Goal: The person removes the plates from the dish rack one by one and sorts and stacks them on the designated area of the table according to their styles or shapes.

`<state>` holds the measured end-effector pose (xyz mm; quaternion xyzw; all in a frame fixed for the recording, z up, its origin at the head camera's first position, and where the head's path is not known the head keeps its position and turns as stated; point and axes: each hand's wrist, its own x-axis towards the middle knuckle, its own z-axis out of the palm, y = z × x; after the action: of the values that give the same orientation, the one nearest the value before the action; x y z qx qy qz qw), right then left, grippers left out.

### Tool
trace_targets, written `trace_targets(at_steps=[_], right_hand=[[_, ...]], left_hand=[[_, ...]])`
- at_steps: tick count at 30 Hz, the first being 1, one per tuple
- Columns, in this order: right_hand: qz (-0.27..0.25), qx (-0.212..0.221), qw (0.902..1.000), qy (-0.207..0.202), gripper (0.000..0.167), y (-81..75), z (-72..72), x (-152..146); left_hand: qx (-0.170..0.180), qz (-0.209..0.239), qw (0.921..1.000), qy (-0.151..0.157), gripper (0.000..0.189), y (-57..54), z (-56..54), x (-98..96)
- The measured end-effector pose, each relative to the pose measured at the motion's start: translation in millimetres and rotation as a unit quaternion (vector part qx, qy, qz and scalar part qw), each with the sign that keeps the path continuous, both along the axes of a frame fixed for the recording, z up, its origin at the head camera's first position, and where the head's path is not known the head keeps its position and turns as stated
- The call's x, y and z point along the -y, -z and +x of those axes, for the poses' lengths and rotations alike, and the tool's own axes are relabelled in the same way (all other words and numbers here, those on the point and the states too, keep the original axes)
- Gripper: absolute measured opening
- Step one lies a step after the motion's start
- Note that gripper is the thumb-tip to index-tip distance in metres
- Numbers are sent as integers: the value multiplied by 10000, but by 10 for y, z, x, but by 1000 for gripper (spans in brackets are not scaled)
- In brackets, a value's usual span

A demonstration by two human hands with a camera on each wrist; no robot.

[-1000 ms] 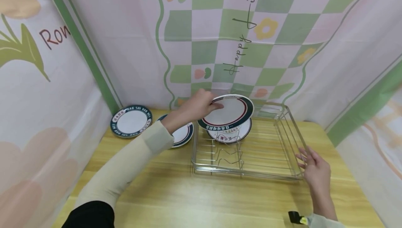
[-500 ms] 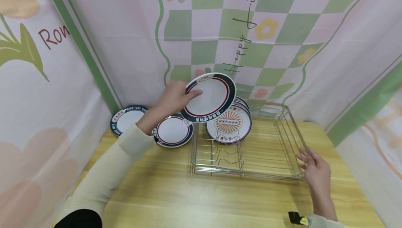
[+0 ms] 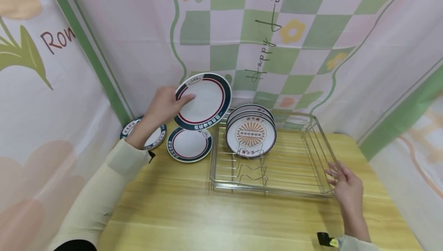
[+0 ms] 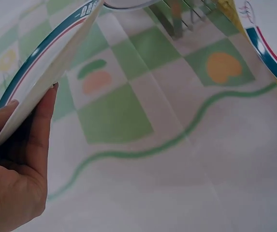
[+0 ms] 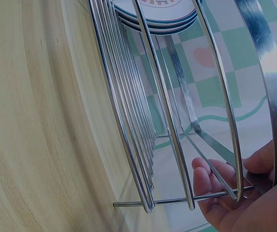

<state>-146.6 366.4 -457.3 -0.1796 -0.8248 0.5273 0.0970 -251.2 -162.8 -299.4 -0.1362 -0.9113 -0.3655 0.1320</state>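
My left hand [image 3: 163, 107] pinches a white plate with a dark green rim and red inner ring [image 3: 207, 99], thumb on its face and fingers behind. It is tilted, above the table left of the wire dish rack [image 3: 273, 192]. In the left wrist view the held plate [image 4: 44, 65] appears nearly edge-on. Several white plates with an orange sunburst [image 3: 250, 135] stand leaning in the rack's left part. My right hand [image 3: 348, 187] holds the rack's right end; the right wrist view shows the fingers [image 5: 203, 186] curled around its metal bars.
A similar green-rimmed plate [image 3: 189, 144] lies on the wooden table [image 3: 207, 220] left of the rack. Farther left lies another plate [image 3: 157, 137], partly hidden by my left wrist. A printed cloth [image 3: 225, 28] hangs close behind the table.
My left hand has carried the green-rimmed plate left and up, away from the front of the rack's plates, uncovering them. The right hand and rack stay in place.
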Motion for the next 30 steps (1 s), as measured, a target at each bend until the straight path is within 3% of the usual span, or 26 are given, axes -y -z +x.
trace_targets(at_steps=[7,13,17,22,30], right_hand=[[172,-32,9998,-115,49,24,-6,-20],[202,-28,9997,-98,49,37,-2,-32],[244,-50,9996,-105,49,36,-3,-27],[259,-68,9995,-162,49,35,-10,-32],[139,-21,9998,-144,49,29,-5,-28]], left_hand=[[353,90,9980,-519,37,119,-54,355],[807,166,9944,-655,37,286,-91,548],[1370,270,9875,-731,37,437,-122,631],[2094,427,9733,-843,36,649,-181,697],[2688,312,9587,-873,34,954,-253,693]])
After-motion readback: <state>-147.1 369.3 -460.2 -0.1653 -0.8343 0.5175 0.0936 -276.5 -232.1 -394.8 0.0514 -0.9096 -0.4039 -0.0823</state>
